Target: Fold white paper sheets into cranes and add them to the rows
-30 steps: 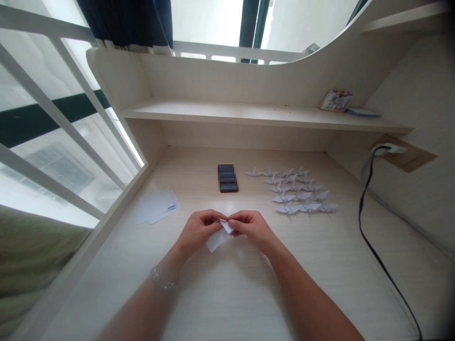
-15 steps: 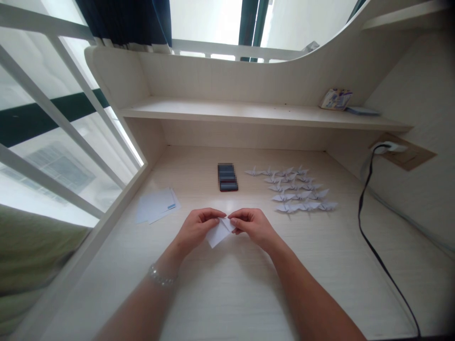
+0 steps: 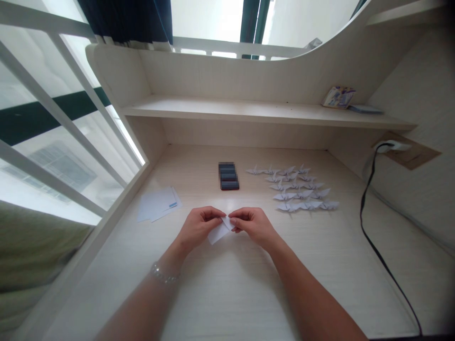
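A small folded white paper (image 3: 218, 233) is held between my two hands, low over the desk. My left hand (image 3: 199, 226) pinches its upper left side between thumb and fingers. With thumb and forefinger, my right hand (image 3: 254, 226) grips the upper right corner, and the fingertips of both hands almost meet at the top. A crease line runs down the paper, and parts of it are hidden behind the fingers. Several folded paper cranes (image 3: 298, 195) stand in rows to the right beyond my right hand. Loose white paper sheets (image 3: 156, 204) lie flat at the left.
A dark phone (image 3: 229, 176) with a blurred screen lies on the desk (image 3: 227, 293) beyond my hands. A black cable (image 3: 363, 208) runs from the wall socket (image 3: 408, 150) down the right side. A shelf (image 3: 227, 111) spans the back, bearing a small colourful packet (image 3: 339, 97).
The view has shifted very slightly. Both hands keep their pinch on the folded paper, and its lower corner sits a little higher in view.
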